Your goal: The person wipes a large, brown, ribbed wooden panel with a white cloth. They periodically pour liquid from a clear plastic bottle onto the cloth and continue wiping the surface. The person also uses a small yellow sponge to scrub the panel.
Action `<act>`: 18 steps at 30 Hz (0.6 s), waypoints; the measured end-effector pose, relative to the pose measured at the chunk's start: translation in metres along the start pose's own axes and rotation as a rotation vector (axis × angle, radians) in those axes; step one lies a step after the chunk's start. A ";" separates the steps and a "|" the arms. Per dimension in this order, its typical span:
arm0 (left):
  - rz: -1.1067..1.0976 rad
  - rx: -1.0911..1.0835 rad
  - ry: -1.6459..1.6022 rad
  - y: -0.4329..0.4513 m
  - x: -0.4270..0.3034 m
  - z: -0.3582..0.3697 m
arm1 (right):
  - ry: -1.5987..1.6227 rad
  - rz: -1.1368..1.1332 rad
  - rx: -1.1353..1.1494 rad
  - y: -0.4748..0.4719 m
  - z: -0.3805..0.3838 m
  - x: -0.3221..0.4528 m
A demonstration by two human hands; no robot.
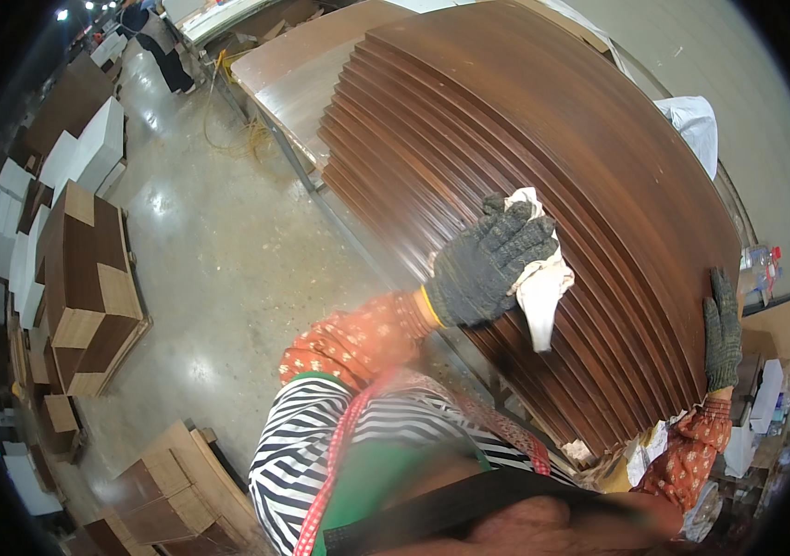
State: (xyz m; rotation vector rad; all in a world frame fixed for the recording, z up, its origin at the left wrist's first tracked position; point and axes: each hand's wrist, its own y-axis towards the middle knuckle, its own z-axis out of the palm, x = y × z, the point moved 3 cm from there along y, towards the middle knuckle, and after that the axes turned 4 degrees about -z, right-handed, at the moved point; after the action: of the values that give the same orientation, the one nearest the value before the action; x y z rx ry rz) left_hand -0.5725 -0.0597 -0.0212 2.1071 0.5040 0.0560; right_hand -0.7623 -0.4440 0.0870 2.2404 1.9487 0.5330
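Stacked dark brown wood panels [617,153] lie before me on a table, their near edges stepped like narrow stairs. My left hand [485,267], in a dark grey knitted glove with a yellow cuff edge, presses a crumpled white cloth [542,306] onto the stepped edges. One end of the cloth hangs out past the fingers. At the right end of the stack, my right hand [721,337], gloved alike, lies with straight fingers along the top panel's edge; its thumb is hidden.
Wrapped stacks of brown boards [89,278] and white boxes [89,153] stand on the floor at left. A person [155,45] stands far off at upper left. Yellow hose [249,139] lies by the table legs. Plastic bottles [760,267] and cartons are at right.
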 end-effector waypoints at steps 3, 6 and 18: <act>-0.058 0.121 -0.065 -0.002 0.079 -0.013 | 0.014 0.015 0.055 -0.001 0.002 -0.005; -0.301 -0.068 -0.079 0.003 0.190 -0.045 | 0.056 0.033 0.021 -0.002 0.000 -0.005; -0.358 0.105 -0.787 -0.047 0.052 -0.004 | 0.041 0.114 0.072 -0.005 -0.001 0.001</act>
State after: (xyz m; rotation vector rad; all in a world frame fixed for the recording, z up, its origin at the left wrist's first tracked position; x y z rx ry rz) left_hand -0.5414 -0.0142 -0.0653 1.9070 0.3881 -0.9788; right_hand -0.7671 -0.4422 0.0864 2.4150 1.8967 0.5345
